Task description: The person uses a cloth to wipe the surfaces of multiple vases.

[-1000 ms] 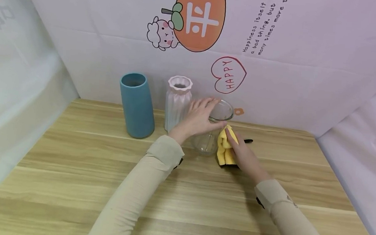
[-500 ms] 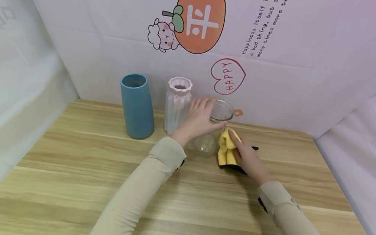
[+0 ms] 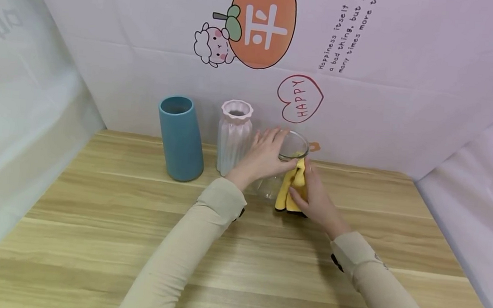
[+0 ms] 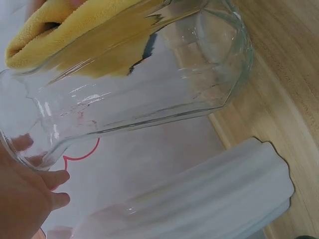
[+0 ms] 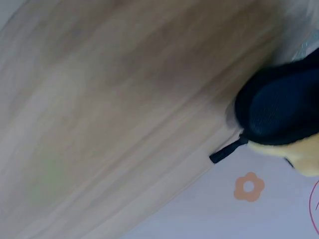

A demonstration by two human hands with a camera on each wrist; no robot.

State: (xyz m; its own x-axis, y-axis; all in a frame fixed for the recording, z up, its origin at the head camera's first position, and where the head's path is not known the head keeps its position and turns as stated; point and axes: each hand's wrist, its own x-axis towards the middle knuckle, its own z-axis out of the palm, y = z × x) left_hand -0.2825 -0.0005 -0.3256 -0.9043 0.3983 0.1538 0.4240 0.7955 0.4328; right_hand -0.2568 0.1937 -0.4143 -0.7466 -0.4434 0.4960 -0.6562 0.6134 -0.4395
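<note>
One red heart (image 3: 299, 99) behind the glass vase (image 4: 149, 99) reads "HAPPY".

From the lower edge of the head view, the left arm (image 3: 182, 261) and the right arm (image 3: 388, 298) are extended forward and angled inward, both covered by long, cream-coloured cloth sleeves (image 3: 152, 292) with cuffs (image 3: 223, 200) folded back at the wrists (image 3: 236, 177). The bare left hand (image 3: 265, 159) is held slightly farther forward, its back turned upward, its fingers bent and its thumb stretched rightward. The bare right hand (image 3: 318, 199) is held near it, its grip formed with fingers pointed forward and thumb aimed leftward. In the left wrist view, the left fingers (image 4: 56, 179) are seen slightly parted.
</note>
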